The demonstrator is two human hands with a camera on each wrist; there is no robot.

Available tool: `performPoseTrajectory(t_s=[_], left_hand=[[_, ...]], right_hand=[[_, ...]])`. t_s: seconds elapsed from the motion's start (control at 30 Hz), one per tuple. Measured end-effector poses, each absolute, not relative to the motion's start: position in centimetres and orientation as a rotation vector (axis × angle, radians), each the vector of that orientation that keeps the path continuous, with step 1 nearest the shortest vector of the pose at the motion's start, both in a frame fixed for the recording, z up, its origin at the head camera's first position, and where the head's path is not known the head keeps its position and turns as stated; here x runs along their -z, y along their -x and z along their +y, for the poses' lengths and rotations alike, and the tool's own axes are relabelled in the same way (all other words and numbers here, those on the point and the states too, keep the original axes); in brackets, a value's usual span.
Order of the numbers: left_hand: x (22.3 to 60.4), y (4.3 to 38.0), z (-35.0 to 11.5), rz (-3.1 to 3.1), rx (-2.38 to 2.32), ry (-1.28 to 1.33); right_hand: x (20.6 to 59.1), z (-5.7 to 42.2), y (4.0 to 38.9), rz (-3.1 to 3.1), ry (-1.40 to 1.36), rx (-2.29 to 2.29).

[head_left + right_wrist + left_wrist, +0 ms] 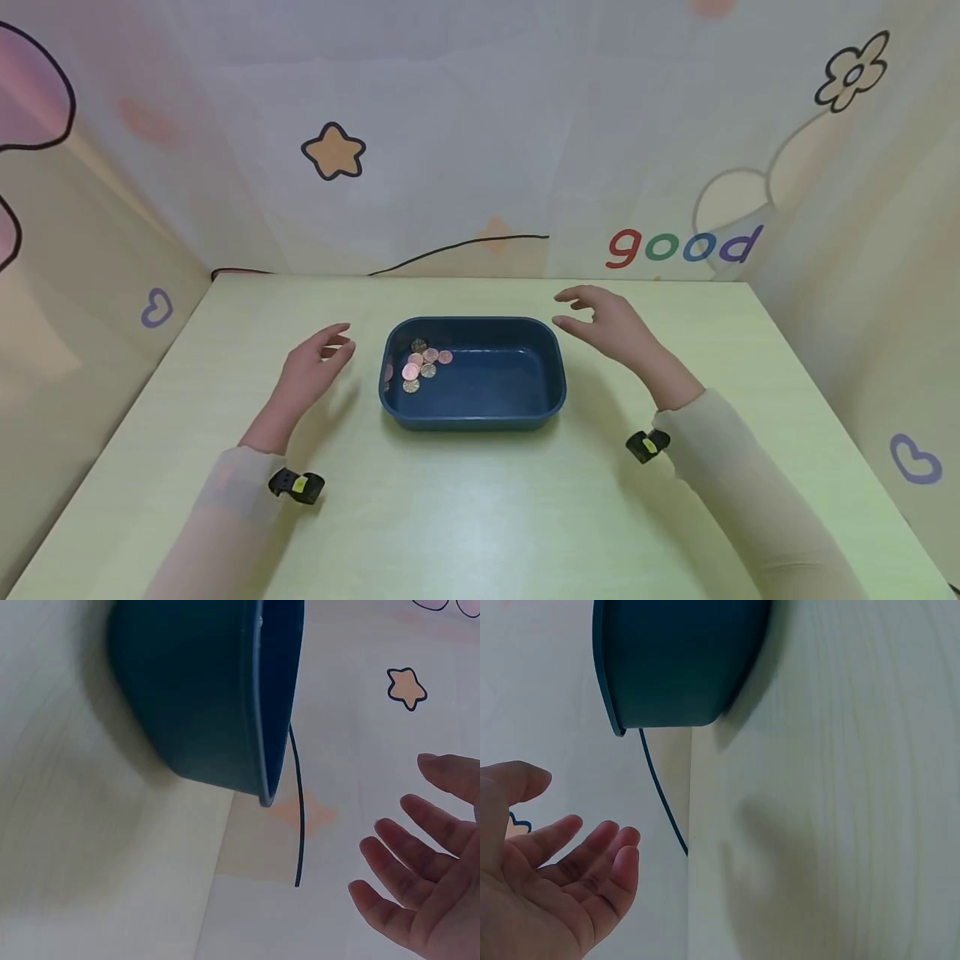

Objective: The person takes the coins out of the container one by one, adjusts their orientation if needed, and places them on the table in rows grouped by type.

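Your left hand (313, 367) and right hand (611, 327) flank the blue bin (495, 375), just below the head view's centre; fingers (621, 879) relaxed, holding nothing. Coins (411, 372) lie inside, left. Apparent step: positioning; contact requires moving inward.

One blue tray (502, 377) is sitting on one pale table (480, 517); I am taking the tray's middle as the clock's centre, with twelve toward the back. At least seven coins (410, 372) are lying inside at nine o'clock; some are overlapping, hiding the exact total. One left hand (317, 364) is showing at nine and one right hand (606, 323) between two and three, making two. Two pale sleeves (217, 517) and two black wrist devices (297, 486) are showing, one of each at eight and near four. One black-outlined star (333, 152) is standing at eleven, one flower (840, 75) and one word, "good" (661, 247), at two; two purple hearts (896, 454) are marking nine and three.
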State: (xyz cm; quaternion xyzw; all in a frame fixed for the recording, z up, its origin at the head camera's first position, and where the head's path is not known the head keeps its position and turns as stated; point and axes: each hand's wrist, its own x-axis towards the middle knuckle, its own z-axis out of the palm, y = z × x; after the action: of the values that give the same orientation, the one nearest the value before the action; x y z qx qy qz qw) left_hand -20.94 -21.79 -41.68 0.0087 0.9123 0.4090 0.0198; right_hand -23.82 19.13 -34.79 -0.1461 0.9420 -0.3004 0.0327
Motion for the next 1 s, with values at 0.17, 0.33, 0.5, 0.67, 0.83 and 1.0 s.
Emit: performPoseTrajectory(t_s=[0.17, 0.33, 0.5, 0.67, 0.83, 1.0], left_hand=[[41.8, 21.3, -21.4, 2.786, -1.328, 0.0], [42.0, 21.5, -21.0, 2.772, -1.355, 0.007], [42.2, 21.7, -20.4, 2.741, -1.368, 0.033], [42.4, 21.8, -19.8, 2.692, -1.417, 0.062], [42.5, 21.8, -19.4, 2.69, -1.43, 0.06], [42.6, 22.0, -19.0, 2.673, -1.45, 0.06]], right_hand=[[34.1, 18.1, 24.7, 2.818, 0.487, 0.911], [34.0, 16.9, 25.5, 2.783, 0.537, 0.875], [34.4, 15.7, 26.6, 2.699, 0.601, 0.854], [34.8, 14.3, 27.8, 2.608, 0.678, 0.812], [34.6, 12.9, 28.7, 2.546, 0.703, 0.773], [34.8, 11.7, 29.4, 2.503, 0.743, 0.756]])
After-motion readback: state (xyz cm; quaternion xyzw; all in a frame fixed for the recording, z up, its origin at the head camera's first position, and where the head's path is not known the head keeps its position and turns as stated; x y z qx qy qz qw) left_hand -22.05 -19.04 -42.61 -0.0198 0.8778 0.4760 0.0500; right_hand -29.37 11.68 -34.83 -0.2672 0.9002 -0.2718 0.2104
